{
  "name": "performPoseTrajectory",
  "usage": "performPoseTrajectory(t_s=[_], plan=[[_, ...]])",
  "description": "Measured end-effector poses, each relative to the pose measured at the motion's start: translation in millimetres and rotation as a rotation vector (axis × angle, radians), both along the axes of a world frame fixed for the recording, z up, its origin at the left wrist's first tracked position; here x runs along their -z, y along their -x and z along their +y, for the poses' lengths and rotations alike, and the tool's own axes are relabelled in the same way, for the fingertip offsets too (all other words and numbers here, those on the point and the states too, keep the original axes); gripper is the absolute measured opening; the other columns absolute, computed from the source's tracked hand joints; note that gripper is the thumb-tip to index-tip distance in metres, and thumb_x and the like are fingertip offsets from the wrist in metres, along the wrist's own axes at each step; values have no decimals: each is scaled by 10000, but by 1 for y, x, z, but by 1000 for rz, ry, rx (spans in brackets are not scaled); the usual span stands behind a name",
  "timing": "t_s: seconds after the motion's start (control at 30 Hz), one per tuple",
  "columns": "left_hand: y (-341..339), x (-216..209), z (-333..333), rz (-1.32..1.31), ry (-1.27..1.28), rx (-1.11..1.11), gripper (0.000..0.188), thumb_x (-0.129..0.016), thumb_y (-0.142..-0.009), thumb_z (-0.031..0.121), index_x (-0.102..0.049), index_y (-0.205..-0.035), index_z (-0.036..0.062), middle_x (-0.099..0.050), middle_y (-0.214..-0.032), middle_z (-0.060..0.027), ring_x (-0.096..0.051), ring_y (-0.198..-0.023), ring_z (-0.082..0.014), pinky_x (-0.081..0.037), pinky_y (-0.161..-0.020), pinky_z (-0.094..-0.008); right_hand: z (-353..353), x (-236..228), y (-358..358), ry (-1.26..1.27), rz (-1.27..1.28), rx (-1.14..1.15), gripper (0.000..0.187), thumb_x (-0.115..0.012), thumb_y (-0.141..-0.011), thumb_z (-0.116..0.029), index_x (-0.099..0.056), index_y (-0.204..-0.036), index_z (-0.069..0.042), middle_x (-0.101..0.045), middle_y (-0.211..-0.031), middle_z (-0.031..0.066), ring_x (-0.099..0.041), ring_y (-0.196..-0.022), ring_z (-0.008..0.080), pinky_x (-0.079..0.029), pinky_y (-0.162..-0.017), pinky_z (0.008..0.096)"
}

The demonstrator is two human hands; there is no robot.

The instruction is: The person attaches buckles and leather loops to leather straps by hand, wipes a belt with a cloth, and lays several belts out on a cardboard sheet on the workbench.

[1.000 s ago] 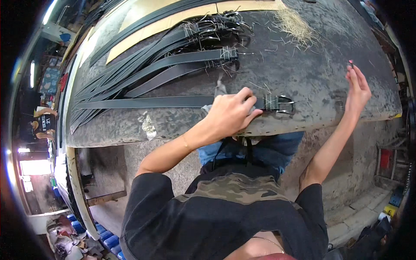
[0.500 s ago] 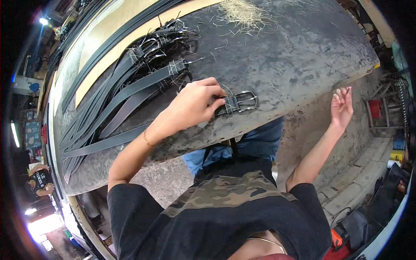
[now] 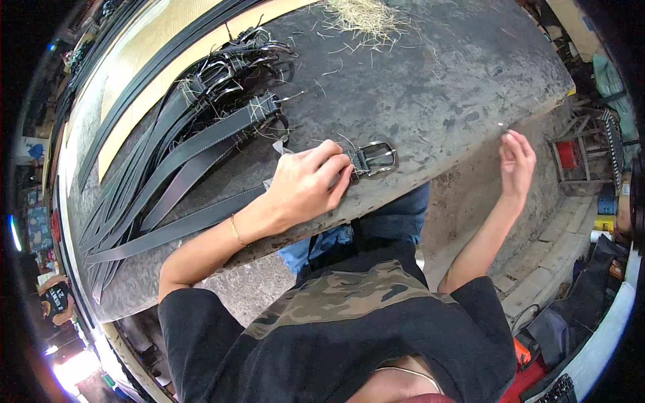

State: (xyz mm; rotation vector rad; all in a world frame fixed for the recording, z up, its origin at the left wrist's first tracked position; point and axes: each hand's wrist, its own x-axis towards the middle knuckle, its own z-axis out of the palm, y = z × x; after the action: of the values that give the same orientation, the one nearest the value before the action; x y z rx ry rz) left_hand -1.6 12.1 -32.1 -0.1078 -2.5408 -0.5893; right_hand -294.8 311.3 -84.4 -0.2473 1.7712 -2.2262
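Left hand [image 3: 306, 190] presses flat on a black leather belt [image 3: 201, 218] at the grey stone table's [image 3: 437, 87] near edge, silver metal buckle [image 3: 373, 160] just right of its fingertips, strap running left, while the right hand [image 3: 516, 161] pinches something tiny off the table's edge.

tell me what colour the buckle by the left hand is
Silver metal buckle, on a black belt; head view shows it.

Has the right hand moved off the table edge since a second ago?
Yes. The right hand has pulled away from the table edge, now raised clear beside its corner.
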Motion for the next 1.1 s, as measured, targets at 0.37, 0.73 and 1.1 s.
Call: performPoseTrajectory(t_s=[0.37,0.73,1.1], plan=[[-1,8,-1,101,16,39,165,-773,-726,29,-658,-845,30,-629,-844,-71,-653,-632,-202,-533,-513,-298,-156,-66,-144,505,-153,-472,133,-608,-908,35,-647,-1032,4,-635,-871,68,-620,-787,125,-544,-621,317],[-1,9,-4,94,17,76,166,-760,-715,21,-643,-832,16,-624,-821,-75,-648,-630,-204,-536,-510,-309,-157,-36,-155,-63,359,-415,133,-596,-795,134,-582,-839,9,-581,-838,7,-473,-645,26,-360,-550,179],[-1,9,-3,91,5,83,175,-762,-712,19,-641,-837,12,-623,-835,-88,-643,-627,-211,-530,-505,-313,-159,-41,-158,-248,539,-432,147,-649,-691,105,-557,-750,6,-568,-732,22,-426,-567,40,-322,-480,207]])
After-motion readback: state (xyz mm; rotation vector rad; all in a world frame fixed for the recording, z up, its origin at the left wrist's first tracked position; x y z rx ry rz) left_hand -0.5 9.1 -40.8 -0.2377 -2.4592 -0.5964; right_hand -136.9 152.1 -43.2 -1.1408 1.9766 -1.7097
